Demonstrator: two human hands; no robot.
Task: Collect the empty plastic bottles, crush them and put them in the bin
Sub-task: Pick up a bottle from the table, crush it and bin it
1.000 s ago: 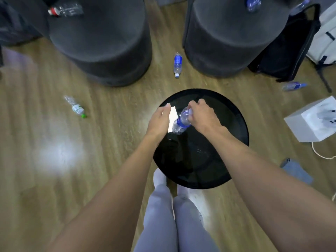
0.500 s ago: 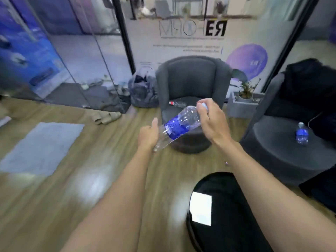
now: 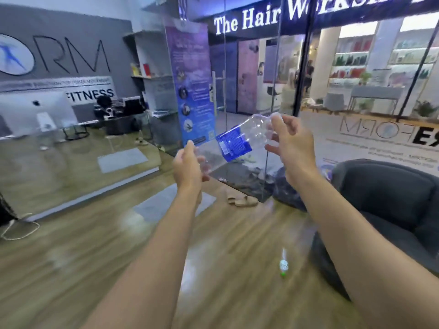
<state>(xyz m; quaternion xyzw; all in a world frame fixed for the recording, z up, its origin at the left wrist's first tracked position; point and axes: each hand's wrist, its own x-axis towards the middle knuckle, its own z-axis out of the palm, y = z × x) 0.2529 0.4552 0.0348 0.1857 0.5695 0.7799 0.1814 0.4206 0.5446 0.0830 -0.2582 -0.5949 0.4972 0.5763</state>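
Crushing stage: one bottle up in my hands, nothing binned that I can see.

The brown wooden plank floor (image 3: 95, 257) and the dark grey upholstered armchair (image 3: 392, 200) on my right fill the view, and no bin shows. My left hand (image 3: 188, 167) curls round the lower end and my right hand (image 3: 293, 146) pinches the upper end of the clear plastic bottle with the blue label (image 3: 234, 144), held tilted in the air between them. It looks barely flattened, so I judge the crush just starting. A small clear bottle with a green cap (image 3: 283, 265) lies on the floor near the armchair, not yet collected.
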